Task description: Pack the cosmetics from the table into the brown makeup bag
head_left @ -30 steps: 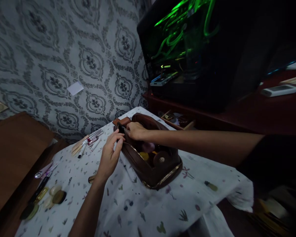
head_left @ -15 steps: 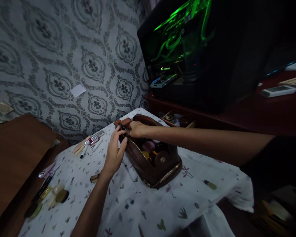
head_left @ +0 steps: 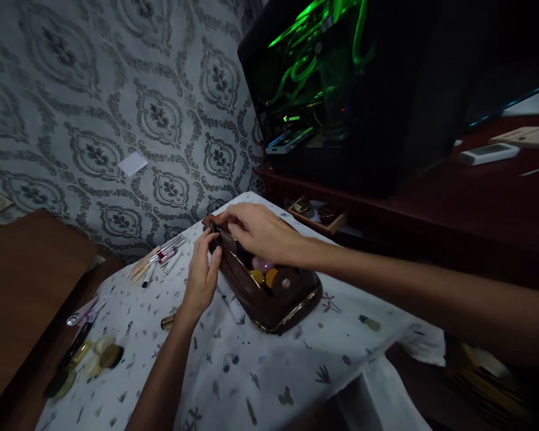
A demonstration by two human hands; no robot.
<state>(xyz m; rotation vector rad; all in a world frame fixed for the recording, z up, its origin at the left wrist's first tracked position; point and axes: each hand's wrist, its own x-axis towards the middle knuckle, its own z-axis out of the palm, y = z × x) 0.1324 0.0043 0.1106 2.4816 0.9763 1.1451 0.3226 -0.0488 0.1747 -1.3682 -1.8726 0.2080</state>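
Observation:
A dark brown zippered bag [head_left: 269, 311] lies unzipped on the patterned tablecloth, its mouth facing up. Inside show a yellow item [head_left: 257, 276], an orange item [head_left: 272, 277], a pale purple rounded item [head_left: 263, 263] and a dark round item [head_left: 286, 282]. My left hand [head_left: 201, 272] grips the bag's near-left rim by the zipper, thumb on the outer side. Over the far end of the opening is my right hand [head_left: 260, 230], palm down with fingers bent toward the far rim, near a reddish-brown tab [head_left: 210, 221]. Whatever its fingertips hold is hidden.
Several makeup brushes and tubes [head_left: 161, 256] lie left of the bag. Round compacts [head_left: 110, 356] and a pink-lidded tube [head_left: 81, 312] sit near the table's left edge. A small gold-and-black item [head_left: 167, 322] is beside my left forearm. An open drawer [head_left: 336, 222] and a green-lit computer case [head_left: 323, 90] stand behind.
My right hand has risen out of the bag's interior and turned palm down over its far end. My left hand stays at the rim. The view has shifted slightly.

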